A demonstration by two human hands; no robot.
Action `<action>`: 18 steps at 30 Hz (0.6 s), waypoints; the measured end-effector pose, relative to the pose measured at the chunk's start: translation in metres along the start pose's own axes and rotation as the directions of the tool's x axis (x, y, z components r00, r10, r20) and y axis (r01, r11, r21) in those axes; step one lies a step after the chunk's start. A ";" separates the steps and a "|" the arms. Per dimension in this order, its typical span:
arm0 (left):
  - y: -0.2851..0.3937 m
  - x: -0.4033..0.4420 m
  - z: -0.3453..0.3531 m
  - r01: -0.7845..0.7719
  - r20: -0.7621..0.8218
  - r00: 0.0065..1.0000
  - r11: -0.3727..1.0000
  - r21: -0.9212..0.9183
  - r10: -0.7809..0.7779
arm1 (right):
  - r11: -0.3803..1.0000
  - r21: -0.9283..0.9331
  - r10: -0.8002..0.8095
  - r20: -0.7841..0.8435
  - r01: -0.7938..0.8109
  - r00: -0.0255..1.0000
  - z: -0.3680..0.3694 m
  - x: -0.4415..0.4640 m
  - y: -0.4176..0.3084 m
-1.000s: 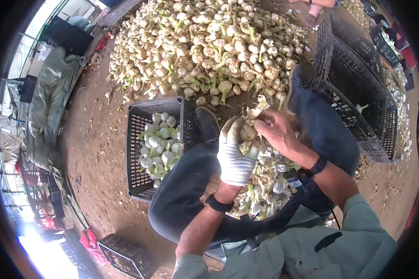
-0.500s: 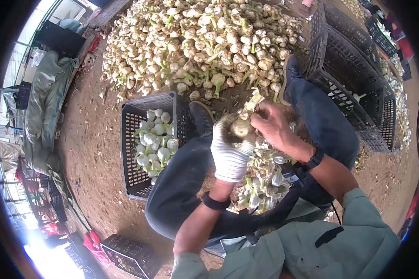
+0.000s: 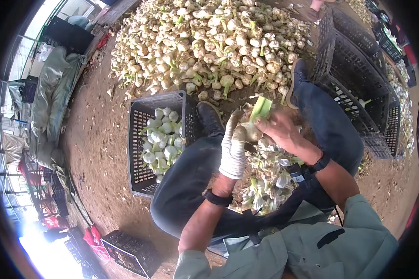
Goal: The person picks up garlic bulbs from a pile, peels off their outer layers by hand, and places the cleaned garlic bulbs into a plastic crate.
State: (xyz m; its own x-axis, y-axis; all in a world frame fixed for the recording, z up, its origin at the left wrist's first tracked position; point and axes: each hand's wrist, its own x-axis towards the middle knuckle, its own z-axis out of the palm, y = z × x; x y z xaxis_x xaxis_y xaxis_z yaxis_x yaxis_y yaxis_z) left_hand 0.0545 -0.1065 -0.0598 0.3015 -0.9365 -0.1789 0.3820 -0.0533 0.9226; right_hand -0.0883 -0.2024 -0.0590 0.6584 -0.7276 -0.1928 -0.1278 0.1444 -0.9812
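In a white glove with dirty fingers, my left hand (image 3: 233, 151) is closed around a garlic bulb (image 3: 252, 132). A thick pale-green stem (image 3: 261, 108) sticks up from this bulb. My bare right hand (image 3: 281, 130), slightly blurred, has its fingers closed at the base of the stem against the bulb. Below both hands, between my legs, lies a heap of peeled-off garlic skins and leaves (image 3: 270, 174). A black plastic crate (image 3: 134, 135) to the left holds clean white garlic bulbs (image 3: 163, 139) with short green stems.
A large pile of unpeeled garlic (image 3: 209, 46) spreads in front of my feet. Black crates (image 3: 354, 79) stand to the right, and another crate (image 3: 130, 253) lies at lower left. Grey-green sheeting (image 3: 51, 102) runs along the left side. Another person's hand (image 3: 317, 4) shows at the top.
The bulb has been turned, and its stem now shows smooth green where ragged dry skin was. My right hand has shifted slightly along the stem. The whole view has moved a little.
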 end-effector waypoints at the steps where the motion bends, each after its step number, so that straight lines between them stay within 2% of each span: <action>1: -0.012 0.005 -0.001 -0.078 -0.023 0.996 0.991 0.111 0.081 | 0.999 0.048 0.022 -0.019 -0.021 1.000 0.001 0.000 0.006; 2: -0.016 0.004 -0.004 -0.076 -0.017 0.997 0.991 0.113 0.078 | 0.998 0.052 0.022 -0.024 -0.021 0.999 0.000 -0.002 0.009; 3: -0.011 0.004 -0.006 0.068 0.043 0.997 0.995 -0.077 -0.065 | 0.972 0.225 0.061 0.024 -0.065 0.998 0.000 -0.005 0.010; 4: -0.001 0.002 -0.004 0.219 0.124 0.973 0.942 -0.254 -0.193 | 0.914 0.389 0.090 0.082 -0.115 0.993 0.004 -0.006 0.002; 5: 0.009 0.002 0.004 0.373 0.084 0.919 0.784 -0.496 -0.385 | 0.875 0.474 0.100 0.030 -0.102 0.995 0.011 -0.014 -0.010; 6: 0.008 0.002 0.003 0.370 0.081 0.921 0.787 -0.494 -0.382 | 0.874 0.476 0.096 0.032 -0.099 0.995 0.013 -0.015 -0.010; 8: 0.005 0.002 0.003 0.135 0.048 0.991 0.964 -0.230 -0.127 | 0.858 0.513 0.062 -0.078 -0.013 0.995 0.015 -0.014 -0.007; 9: 0.002 0.003 0.010 0.006 -0.089 0.996 0.971 -0.240 -0.028 | 0.897 0.441 0.029 -0.103 0.019 0.994 0.011 -0.013 0.000; 10: 0.000 -0.002 0.009 -0.127 -0.090 0.988 0.992 -0.009 0.125 | 0.898 0.440 0.024 -0.091 0.019 0.996 0.008 -0.014 0.001; 12: -0.006 -0.007 0.019 -0.309 -0.056 0.948 0.949 0.064 0.313 | 0.910 0.414 0.101 -0.143 -0.033 0.985 0.010 -0.017 0.000; 13: -0.012 -0.007 0.015 -0.255 -0.056 0.964 0.965 0.067 0.259 | 0.993 -0.083 -0.096 -0.119 0.087 0.988 -0.001 -0.021 0.009; 14: -0.017 -0.008 0.007 -0.205 -0.073 0.975 0.976 0.079 0.211 | 0.808 -0.536 -0.289 0.005 0.246 0.957 -0.011 -0.026 0.016; 15: -0.007 -0.003 0.001 -0.072 0.028 0.997 0.996 -0.058 0.073 | 0.857 -0.430 -0.287 0.061 0.284 0.956 -0.005 -0.035 -0.005; 16: -0.020 0.002 -0.005 -0.002 0.149 0.988 0.955 -0.297 0.048 | 0.850 -0.500 -0.148 0.069 0.162 0.987 -0.016 -0.035 0.003; 17: -0.030 0.008 -0.002 -0.093 0.071 0.991 0.969 -0.229 0.112 | 0.946 -0.260 -0.193 0.034 0.195 0.981 -0.020 -0.029 0.031; 18: -0.034 0.014 0.000 -0.061 0.081 0.993 0.964 -0.260 0.085 | 0.859 -0.408 -0.313 0.062 0.310 0.948 -0.026 -0.024 0.035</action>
State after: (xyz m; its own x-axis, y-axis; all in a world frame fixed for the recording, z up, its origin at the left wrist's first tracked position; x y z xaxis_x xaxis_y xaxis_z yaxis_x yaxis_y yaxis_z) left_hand 0.0460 -0.1182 -0.0935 0.2609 -0.9627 -0.0715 0.5770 0.0961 0.8111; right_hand -0.1276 -0.1970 -0.0888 0.7099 -0.6932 0.1246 -0.2082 -0.3756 -0.9031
